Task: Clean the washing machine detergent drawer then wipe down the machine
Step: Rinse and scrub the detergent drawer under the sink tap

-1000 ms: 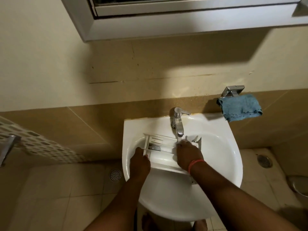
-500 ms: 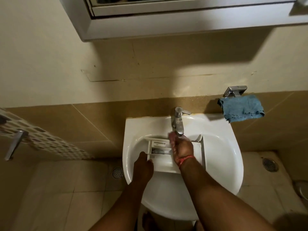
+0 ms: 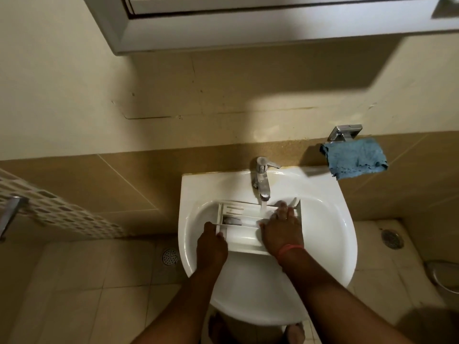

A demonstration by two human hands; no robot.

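A white plastic detergent drawer (image 3: 242,230) with several compartments lies across the bowl of a white sink (image 3: 330,234). Water runs from the chrome tap (image 3: 262,180) onto the drawer's far side. My left hand (image 3: 211,244) grips the drawer's left end, fingers curled over its edge. My right hand (image 3: 282,229) lies flat on the drawer's right part, fingers stretched toward the far edge beside the stream. An orange band circles my right wrist.
A blue cloth (image 3: 354,157) hangs from a chrome holder (image 3: 345,132) on the wall right of the sink. Floor drains (image 3: 170,255) sit in the tiles at left and right. A metal rail (image 3: 10,214) juts in at far left. My feet show below the sink.
My right hand came off the tap area and spread flat over the drawer's right part. The drawer has shifted a little in the bowl. My left hand kept its hold.
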